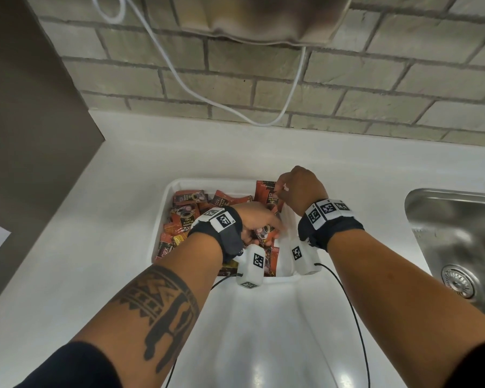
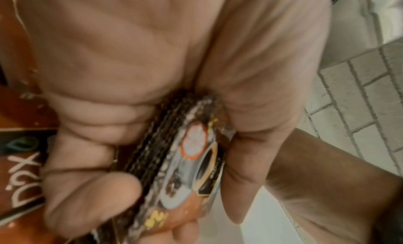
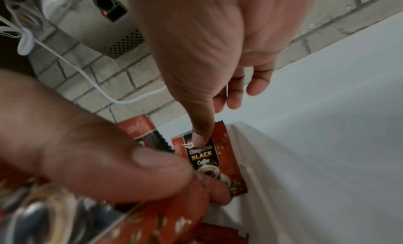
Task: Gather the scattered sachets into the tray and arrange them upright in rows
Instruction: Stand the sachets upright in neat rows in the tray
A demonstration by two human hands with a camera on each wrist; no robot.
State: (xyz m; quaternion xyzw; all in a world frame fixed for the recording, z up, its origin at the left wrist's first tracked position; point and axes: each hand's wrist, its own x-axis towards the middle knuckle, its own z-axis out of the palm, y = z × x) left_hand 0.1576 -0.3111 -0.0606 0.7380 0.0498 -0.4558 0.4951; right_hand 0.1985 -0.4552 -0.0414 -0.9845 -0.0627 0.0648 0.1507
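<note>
— Red-brown foil with a black panel and the gold word "BLACK": that's the sachet (image 3: 214, 159) I'm looking at, standing upright at the tray's far right corner. My right hand (image 1: 301, 189) has it by the top edge, one fingertip (image 3: 199, 139) pressed on the upper front, the rest of the fingers hanging behind it.

— And your left?

— My left hand (image 1: 256, 219) grips a stack of sachets (image 2: 174, 170), thumb on one face, fingers curled round the other. I see their crimped edges side by side, and a printed coffee cup on the outermost one. It sits low over the middle of the tray.

— Where's the remainder?

— A loose heap of sachets (image 1: 184, 217) fills the left part of the white tray (image 1: 163, 219), lying flat and tilted at all angles, some orange, some darker. The right strip of the tray floor shows bare white.

— Around it?

— The tray rests on a white counter (image 1: 109, 191). A steel sink (image 1: 457, 233) is off to the right, a grey brick wall (image 1: 347, 88) behind, with a white cable (image 1: 196, 93) drooping across it.
</note>
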